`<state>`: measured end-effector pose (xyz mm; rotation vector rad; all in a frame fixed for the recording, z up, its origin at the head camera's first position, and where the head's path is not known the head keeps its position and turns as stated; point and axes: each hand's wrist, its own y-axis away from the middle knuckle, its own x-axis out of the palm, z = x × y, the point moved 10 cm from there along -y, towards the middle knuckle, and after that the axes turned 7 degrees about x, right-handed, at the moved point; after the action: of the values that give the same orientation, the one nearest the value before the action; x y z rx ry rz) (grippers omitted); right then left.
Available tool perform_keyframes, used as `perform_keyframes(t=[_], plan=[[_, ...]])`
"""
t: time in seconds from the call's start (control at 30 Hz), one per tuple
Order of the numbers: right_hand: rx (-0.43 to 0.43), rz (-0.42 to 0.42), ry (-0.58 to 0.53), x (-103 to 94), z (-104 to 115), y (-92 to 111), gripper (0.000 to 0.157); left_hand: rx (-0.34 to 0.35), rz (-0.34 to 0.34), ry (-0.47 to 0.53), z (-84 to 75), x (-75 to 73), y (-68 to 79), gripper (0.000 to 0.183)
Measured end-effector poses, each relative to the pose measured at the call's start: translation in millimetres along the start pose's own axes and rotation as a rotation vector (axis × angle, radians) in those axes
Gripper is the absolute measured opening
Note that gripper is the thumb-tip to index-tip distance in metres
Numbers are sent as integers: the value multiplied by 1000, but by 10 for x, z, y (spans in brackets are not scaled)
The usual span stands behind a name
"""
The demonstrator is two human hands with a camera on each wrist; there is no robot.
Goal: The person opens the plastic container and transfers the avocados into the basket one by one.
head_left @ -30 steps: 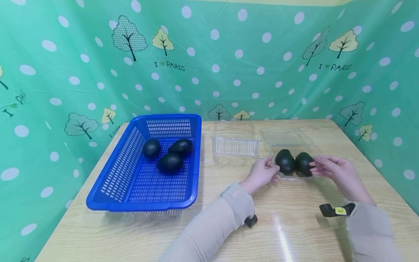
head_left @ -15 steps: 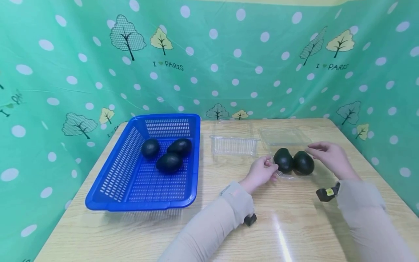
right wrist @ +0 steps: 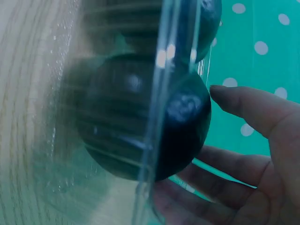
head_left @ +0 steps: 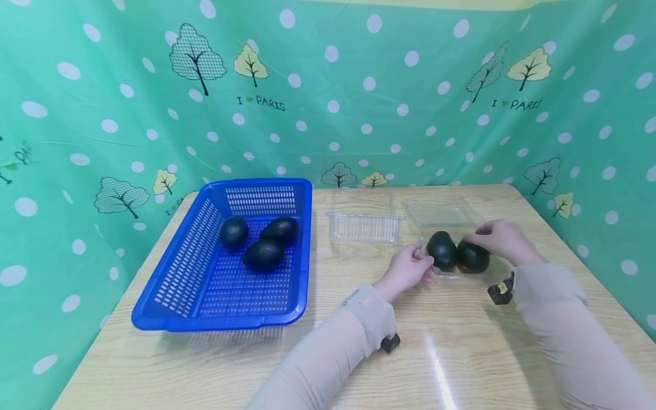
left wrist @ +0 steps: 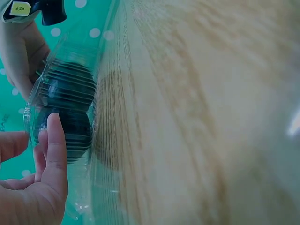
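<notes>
Two dark avocados sit side by side in a clear plastic clamshell container (left wrist: 60,51) on the table, its lid (head_left: 443,213) folded back behind them. My left hand (head_left: 407,267) is at the container's left end, thumb and fingers pinching its rim; in the left wrist view a finger lies along the ribbed wall. My right hand (head_left: 504,240) reaches over the right avocado (head_left: 472,257) from behind and the right. In the right wrist view its thumb touches that avocado (right wrist: 185,119) above the rim, with the fingers curled at its lower side. The left avocado (head_left: 442,250) rests beside it.
A blue plastic basket (head_left: 302,285) stands on the left with 3 avocados (head_left: 263,254) inside. A second clear container (head_left: 365,229), its lid raised, stands between the basket and my hands. A green patterned curtain (head_left: 307,114) hangs behind the wooden table (head_left: 359,376).
My right hand let go of the right avocado's side, lifted back with fingers apart, then came down on it from above and behind. The left hand stays at the container.
</notes>
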<state>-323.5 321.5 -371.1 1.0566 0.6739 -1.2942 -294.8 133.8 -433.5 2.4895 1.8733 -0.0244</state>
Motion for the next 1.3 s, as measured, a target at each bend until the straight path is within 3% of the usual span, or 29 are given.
perform_keyframes(t=[0.27, 0.53, 1.0, 1.3], plan=[[14, 89, 39, 153, -16, -13, 86, 3, -6, -16, -16, 2, 8, 54], [-6, 140, 11, 270, -42, 32, 84, -5, -6, -4, -20, 16, 20, 55], [24, 47, -53, 261, -63, 102, 85, -23, -2, 38, -28, 25, 53, 54], [30, -43, -73, 130, -47, 130, 83, -21, -8, 56, -23, 28, 50, 54]])
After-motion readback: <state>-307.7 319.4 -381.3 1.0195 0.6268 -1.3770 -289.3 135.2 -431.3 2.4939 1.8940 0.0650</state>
